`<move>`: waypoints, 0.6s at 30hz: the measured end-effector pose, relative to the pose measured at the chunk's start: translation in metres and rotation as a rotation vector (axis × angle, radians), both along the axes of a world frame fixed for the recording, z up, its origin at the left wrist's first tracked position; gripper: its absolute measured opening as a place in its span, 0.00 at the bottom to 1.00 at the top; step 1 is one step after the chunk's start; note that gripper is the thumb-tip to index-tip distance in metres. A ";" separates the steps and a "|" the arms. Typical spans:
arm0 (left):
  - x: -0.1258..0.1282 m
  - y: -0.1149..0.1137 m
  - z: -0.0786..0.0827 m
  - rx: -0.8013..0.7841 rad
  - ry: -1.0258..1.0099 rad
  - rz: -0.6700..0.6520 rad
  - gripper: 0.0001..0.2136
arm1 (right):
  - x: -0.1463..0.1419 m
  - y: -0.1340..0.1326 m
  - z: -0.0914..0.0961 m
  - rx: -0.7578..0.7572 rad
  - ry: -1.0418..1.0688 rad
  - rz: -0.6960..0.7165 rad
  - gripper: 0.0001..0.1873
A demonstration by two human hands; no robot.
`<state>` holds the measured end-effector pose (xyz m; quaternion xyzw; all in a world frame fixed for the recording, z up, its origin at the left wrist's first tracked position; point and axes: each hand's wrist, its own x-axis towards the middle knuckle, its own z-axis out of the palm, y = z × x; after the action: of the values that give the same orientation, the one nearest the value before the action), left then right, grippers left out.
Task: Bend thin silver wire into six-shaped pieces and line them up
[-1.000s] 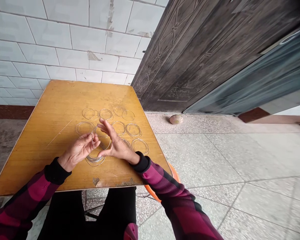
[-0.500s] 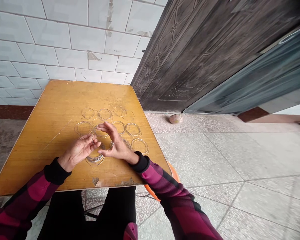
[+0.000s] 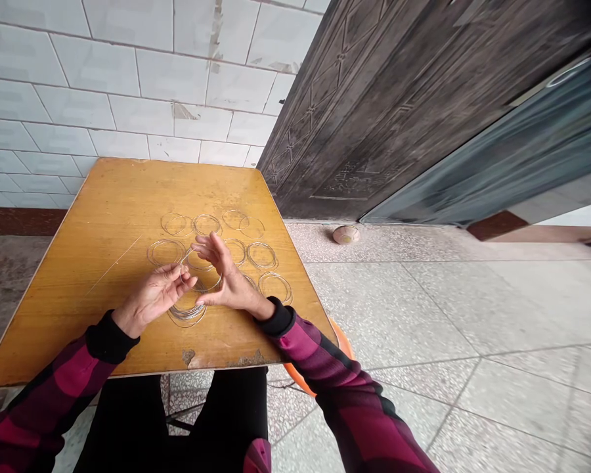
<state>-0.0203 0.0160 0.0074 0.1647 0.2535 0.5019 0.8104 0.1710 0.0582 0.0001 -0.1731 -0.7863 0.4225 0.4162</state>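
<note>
My left hand point(image 3: 152, 294) pinches a thin wire ring point(image 3: 207, 290) between thumb and fingertips above the table. Around the ring's right side curves my right hand point(image 3: 230, 281), its thumb and fingers held wide apart in a C shape; whether it touches the wire is unclear. Just below both hands lies a thicker coil of silvery wire rings point(image 3: 187, 315). Beyond them, more wire rings point(image 3: 262, 244) rest in rows, singly or in small overlapping groups, some partly hidden by my right hand. A straight piece of wire point(image 3: 114, 264) lies to the left.
The yellow wooden table point(image 3: 128, 190) has a chipped front edge and meets a white tiled wall point(image 3: 172, 75). An orange stool point(image 3: 343, 338) shows past its right edge. On the floor, a worn ball point(image 3: 346, 234) sits near the dark carved door point(image 3: 354, 131).
My right hand's fingers have shifted slightly up and back, with its thumb a little farther right. More of the wire ring shows between my hands. The left hand has barely moved.
</note>
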 end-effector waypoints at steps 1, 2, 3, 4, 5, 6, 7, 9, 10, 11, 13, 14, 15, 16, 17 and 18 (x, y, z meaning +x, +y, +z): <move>0.000 0.000 0.000 -0.007 0.000 0.005 0.03 | 0.000 0.000 0.000 -0.005 -0.010 -0.007 0.69; 0.000 0.000 0.000 -0.008 0.000 0.002 0.03 | 0.001 0.000 0.000 -0.007 -0.020 -0.014 0.71; 0.000 0.000 0.000 -0.002 0.000 -0.007 0.03 | 0.001 0.000 0.000 -0.008 -0.026 -0.016 0.71; 0.000 0.000 0.000 0.009 0.000 -0.020 0.03 | 0.000 0.000 0.000 -0.007 -0.029 -0.014 0.71; 0.001 0.000 0.000 0.021 -0.001 -0.034 0.03 | 0.000 0.000 -0.001 -0.006 -0.026 -0.008 0.70; 0.001 0.000 0.000 0.031 -0.002 -0.046 0.03 | 0.000 0.000 -0.002 -0.004 -0.020 -0.002 0.70; 0.001 0.001 0.000 0.038 -0.002 -0.055 0.04 | -0.001 -0.001 -0.003 -0.004 -0.016 0.001 0.69; 0.000 0.001 0.000 0.042 -0.003 -0.069 0.05 | -0.001 -0.001 -0.005 0.002 -0.023 -0.011 0.66; 0.000 0.001 0.000 0.042 -0.005 -0.077 0.05 | -0.001 -0.001 -0.005 0.011 -0.033 -0.021 0.65; -0.001 0.002 0.000 0.039 -0.007 -0.087 0.05 | -0.001 -0.001 -0.006 0.023 -0.042 -0.031 0.63; -0.002 0.002 0.000 0.035 -0.016 -0.114 0.05 | 0.000 -0.002 -0.006 0.055 -0.057 -0.043 0.60; -0.002 0.003 0.000 0.033 -0.022 -0.131 0.05 | 0.000 -0.003 -0.005 0.073 -0.059 -0.048 0.59; -0.002 0.003 0.000 0.032 -0.028 -0.148 0.06 | 0.001 -0.003 -0.005 0.089 -0.059 -0.052 0.58; -0.003 0.003 0.000 0.033 -0.035 -0.165 0.06 | 0.001 -0.004 -0.004 0.104 -0.058 -0.056 0.57; -0.003 0.002 0.000 0.033 -0.041 -0.179 0.06 | 0.001 -0.005 -0.003 0.118 -0.055 -0.060 0.56; -0.002 0.002 0.000 0.033 -0.047 -0.191 0.07 | 0.001 -0.005 -0.001 0.132 -0.049 -0.062 0.56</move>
<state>-0.0228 0.0181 0.0070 0.1897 0.2093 0.4304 0.8573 0.1721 0.0529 -0.0014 -0.1800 -0.8166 0.3524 0.4202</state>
